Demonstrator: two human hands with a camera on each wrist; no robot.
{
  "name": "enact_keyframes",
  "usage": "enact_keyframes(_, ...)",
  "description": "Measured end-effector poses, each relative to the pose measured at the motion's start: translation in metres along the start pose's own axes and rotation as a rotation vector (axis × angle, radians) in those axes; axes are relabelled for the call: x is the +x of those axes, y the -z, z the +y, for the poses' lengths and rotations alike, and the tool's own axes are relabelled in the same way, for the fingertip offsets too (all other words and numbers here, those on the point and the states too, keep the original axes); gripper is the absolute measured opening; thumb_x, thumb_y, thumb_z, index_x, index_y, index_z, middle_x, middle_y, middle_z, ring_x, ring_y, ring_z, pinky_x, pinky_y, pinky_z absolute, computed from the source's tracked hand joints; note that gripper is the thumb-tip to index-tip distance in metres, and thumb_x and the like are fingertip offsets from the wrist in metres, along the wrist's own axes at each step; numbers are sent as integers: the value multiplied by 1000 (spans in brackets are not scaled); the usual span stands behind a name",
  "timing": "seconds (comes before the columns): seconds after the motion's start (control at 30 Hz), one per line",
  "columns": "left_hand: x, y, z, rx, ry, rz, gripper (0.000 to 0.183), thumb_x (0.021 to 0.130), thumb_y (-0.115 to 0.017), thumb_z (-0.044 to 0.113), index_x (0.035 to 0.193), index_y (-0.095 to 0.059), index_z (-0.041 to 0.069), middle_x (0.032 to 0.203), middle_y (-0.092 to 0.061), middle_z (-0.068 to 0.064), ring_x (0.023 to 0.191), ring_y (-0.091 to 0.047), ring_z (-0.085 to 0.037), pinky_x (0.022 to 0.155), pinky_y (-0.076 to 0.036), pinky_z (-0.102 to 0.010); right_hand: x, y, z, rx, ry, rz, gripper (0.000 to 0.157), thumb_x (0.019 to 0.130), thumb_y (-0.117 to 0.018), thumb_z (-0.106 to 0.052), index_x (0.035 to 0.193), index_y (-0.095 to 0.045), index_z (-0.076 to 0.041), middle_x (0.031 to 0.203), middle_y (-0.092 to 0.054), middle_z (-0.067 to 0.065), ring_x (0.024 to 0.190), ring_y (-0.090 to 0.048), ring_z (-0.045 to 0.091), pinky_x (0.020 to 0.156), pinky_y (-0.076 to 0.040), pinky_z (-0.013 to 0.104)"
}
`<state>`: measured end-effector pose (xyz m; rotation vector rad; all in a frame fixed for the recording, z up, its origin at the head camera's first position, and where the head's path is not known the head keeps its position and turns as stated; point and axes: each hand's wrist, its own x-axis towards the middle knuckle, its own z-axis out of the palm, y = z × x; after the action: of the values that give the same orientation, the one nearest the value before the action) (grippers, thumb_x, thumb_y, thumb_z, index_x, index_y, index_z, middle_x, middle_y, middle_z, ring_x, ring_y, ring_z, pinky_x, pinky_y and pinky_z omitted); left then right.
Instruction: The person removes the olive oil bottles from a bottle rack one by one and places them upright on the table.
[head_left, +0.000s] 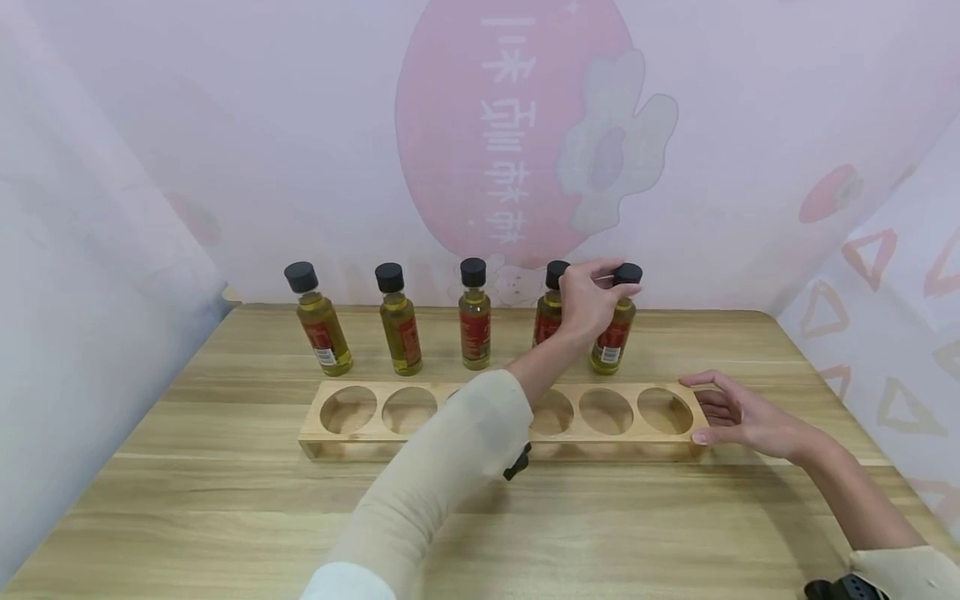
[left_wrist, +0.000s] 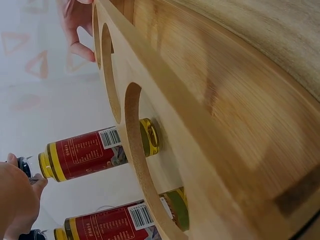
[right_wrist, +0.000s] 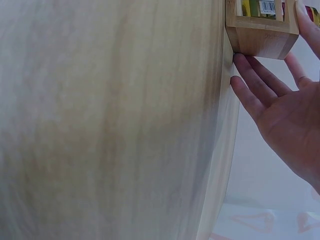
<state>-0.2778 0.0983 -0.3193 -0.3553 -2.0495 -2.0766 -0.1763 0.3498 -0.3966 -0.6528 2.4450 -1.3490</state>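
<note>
My left hand reaches over the wooden rack and pinches the black cap of the rightmost oil bottle. In the left wrist view that bottle stands behind the rack, with its red label and barcode showing. My right hand holds the rack's right end, thumb at the front edge and index finger at the back corner. In the right wrist view, the other fingers of this hand extend beside the rack's end panel. Several round holes line the rack's top; my left sleeve hides some.
Several similar bottles stand in a row behind the rack, among them the leftmost bottle and the middle bottle. My left hand partly covers the bottle second from right. A printed cloth rises behind the wooden table.
</note>
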Motion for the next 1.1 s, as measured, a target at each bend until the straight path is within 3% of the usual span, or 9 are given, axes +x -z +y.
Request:
enact_keyframes(0.07,0,-1,0,-5,-2,0,39,82,-85,-3,119,-76,-2,115,-76,-19,100,-77,-26,76,-62,-19,0,0,0,7,-2,-1,62,96,-73,-5,147,-39,-1,156,-35,37,138,-48,13,101,-46,14)
enact_keyframes(0.13,0,-3,0,-7,-4,0,39,82,-85,-4,120,-76,-3,115,-75,-20,101,-77,-27,76,-62,-19,-1,0,0,9,-3,0,62,95,-74,-5,147,-39,-1,155,-36,37,137,-48,13,101,-46,14)
enact_keyframes(0.3,0,-6,-1,3,-2,2,39,81,-85,-4,120,-76,-3,115,-75,-20,102,-76,-29,77,-61,-19,0,0,-1,-1,-8,-1,63,95,-74,-6,146,-39,-1,155,-35,38,140,-38,53,101,-46,13)
enact_keyframes(0.37,0,-7,-1,10,2,4,39,82,-85,-4,120,-76,-3,114,-76,-20,102,-76,-28,77,-61,-18,0,0,-2,-1,-7,0,63,95,-74,-7,146,-39,-1,155,-35,38,139,-35,58,101,-45,13)
enact_keyframes(0.63,1,-10,-2,35,15,-10,39,83,-85,1,121,-76,0,114,-76,-17,99,-77,-23,76,-61,-17,0,1,0,16,-4,-2,63,94,-74,-5,146,-39,0,156,-33,39,137,-48,12,102,-44,12)
enact_keyframes(0.87,2,-14,-3,51,10,-14,40,83,-85,-1,122,-76,0,115,-76,-18,100,-77,-25,77,-60,-16,-1,1,1,35,26,1,62,94,-74,-1,145,-38,2,155,-34,40,131,-47,-3,101,-44,11)
enact_keyframes(0.9,2,-15,-3,61,4,-16,40,83,-85,0,122,-76,0,115,-76,-18,100,-77,-25,77,-60,-16,-1,1,0,35,28,-1,63,94,-73,-1,145,-38,2,154,-34,40,134,-49,4,101,-45,12)
enact_keyframes(0.97,2,-15,-3,70,-6,-21,40,84,-85,0,122,-76,0,115,-76,-18,100,-77,-26,78,-60,-17,-1,1,1,40,21,-1,63,94,-74,-2,145,-38,2,155,-34,40,132,-48,-3,101,-44,11)
enact_keyframes(1.1,2,-14,-4,73,-13,-36,40,84,-85,0,123,-75,1,115,-76,-18,101,-76,-27,80,-61,-19,-1,1,0,26,15,1,62,94,-74,-2,145,-38,2,155,-34,39,138,-49,16,101,-44,12)
